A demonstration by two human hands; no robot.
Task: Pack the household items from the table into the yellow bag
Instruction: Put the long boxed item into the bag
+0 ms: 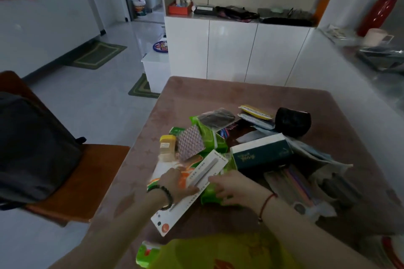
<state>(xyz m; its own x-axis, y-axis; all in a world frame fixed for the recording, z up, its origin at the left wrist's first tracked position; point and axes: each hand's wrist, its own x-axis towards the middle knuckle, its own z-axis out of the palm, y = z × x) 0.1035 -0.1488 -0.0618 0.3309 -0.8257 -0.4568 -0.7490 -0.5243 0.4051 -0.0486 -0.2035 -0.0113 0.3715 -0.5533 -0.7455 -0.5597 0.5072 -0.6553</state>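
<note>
The yellow bag (220,251) lies at the table's near edge, below my arms. A pile of household items sits on the pinkish-brown table (218,94). My left hand (175,185) grips a long white carded pack (192,183) holding a white bar. My right hand (234,188) rests on a green packet (211,192) beside that card, fingers curled over it. Further back are a dark green tissue box (262,153), a green wipes pack (209,135), a small yellow-lidded jar (168,146), a blister sheet (190,142) and a black pouch (293,121).
A wooden chair (87,181) with a dark backpack (32,148) stands left of the table. Plastic-wrapped packs (299,185) lie at the right of the pile. White cabinets (236,50) line the back and right; a green packet (146,253) lies by the bag.
</note>
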